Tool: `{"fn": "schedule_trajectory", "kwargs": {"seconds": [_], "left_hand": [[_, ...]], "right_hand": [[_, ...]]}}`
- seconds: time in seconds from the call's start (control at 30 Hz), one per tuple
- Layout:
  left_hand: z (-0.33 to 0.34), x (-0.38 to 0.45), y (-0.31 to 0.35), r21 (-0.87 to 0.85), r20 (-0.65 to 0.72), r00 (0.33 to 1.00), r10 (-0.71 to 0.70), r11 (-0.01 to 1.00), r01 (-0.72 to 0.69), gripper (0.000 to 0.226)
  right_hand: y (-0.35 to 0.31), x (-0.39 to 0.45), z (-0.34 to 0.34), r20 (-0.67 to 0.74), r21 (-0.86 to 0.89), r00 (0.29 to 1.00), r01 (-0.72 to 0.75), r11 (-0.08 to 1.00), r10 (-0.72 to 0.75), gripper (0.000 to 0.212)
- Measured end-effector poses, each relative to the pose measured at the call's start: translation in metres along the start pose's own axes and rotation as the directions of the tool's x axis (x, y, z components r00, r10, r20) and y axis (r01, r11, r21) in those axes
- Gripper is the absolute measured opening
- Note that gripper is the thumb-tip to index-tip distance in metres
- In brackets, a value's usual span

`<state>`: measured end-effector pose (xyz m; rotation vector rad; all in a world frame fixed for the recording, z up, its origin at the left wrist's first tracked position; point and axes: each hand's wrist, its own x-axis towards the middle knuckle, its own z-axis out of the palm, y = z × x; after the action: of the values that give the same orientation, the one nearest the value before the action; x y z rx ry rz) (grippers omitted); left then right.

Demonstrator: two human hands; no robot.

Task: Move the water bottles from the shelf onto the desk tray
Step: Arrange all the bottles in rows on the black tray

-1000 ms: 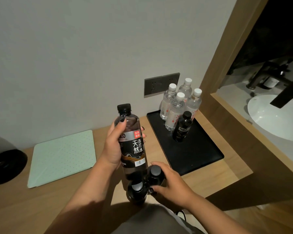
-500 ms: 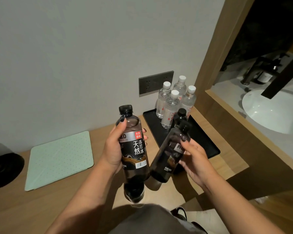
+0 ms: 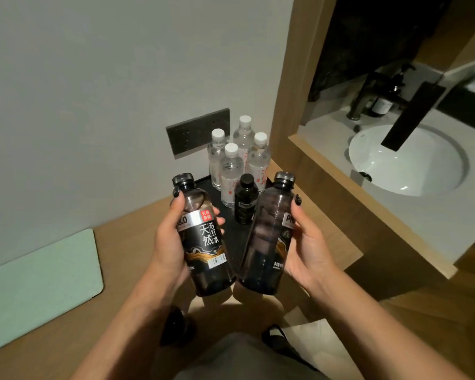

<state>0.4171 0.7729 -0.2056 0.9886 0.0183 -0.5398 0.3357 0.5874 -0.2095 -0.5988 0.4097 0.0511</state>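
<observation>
My left hand (image 3: 167,242) grips a dark soda-water bottle (image 3: 203,237) with a black and silver label, held upright above the desk. My right hand (image 3: 307,248) holds a second dark bottle (image 3: 266,237), tilted slightly left, its base beside the first one. Behind them lies the black desk tray (image 3: 231,237), mostly hidden. On the tray stand several clear bottles with white caps (image 3: 231,171) and one small black bottle (image 3: 246,200). Another dark bottle (image 3: 176,326) shows low between my forearms, half hidden.
A pale green pad (image 3: 36,281) lies on the wooden desk (image 3: 121,242) at the left. A dark socket plate (image 3: 198,130) is on the wall. A wooden partition (image 3: 288,105) separates a white sink (image 3: 406,160) with a black tap at the right.
My right hand has lifted its dark bottle from low and tilted to nearly upright beside the left bottle. The view has moved closer to the tray.
</observation>
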Motion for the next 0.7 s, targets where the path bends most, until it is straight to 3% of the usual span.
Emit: {"fn": "schedule_trajectory", "kwargs": {"seconds": [0.13,0.27,0.4,0.5,0.7], "left_hand": [[0.013,0.02,-0.016,0.018,-0.074,0.995,-0.063,0.998,0.065,0.063],[0.031,0.038,-0.035,0.051,-0.217,0.971,-0.099,0.992,0.113,0.067],[0.042,0.054,-0.055,0.039,-0.351,0.927,-0.128,0.988,0.152,0.077],[0.049,0.064,-0.065,0.069,-0.4,0.908,-0.123,0.984,0.163,0.083],[0.063,0.074,-0.082,0.028,-0.432,0.894,-0.121,0.989,0.147,0.046]], "right_hand": [[-0.035,0.018,-0.018,-0.024,-0.009,1.0,-0.016,1.0,0.016,0.052],[-0.072,0.034,-0.025,-0.137,-0.111,0.99,-0.03,0.993,0.015,0.038],[-0.097,0.061,-0.034,-0.318,-0.403,0.945,-0.059,0.913,-0.08,0.028],[-0.107,0.089,-0.045,-0.376,-0.571,0.921,-0.145,0.808,-0.101,0.035],[-0.109,0.14,-0.059,-0.264,-0.808,0.941,-0.098,0.58,-0.21,0.047]]}}
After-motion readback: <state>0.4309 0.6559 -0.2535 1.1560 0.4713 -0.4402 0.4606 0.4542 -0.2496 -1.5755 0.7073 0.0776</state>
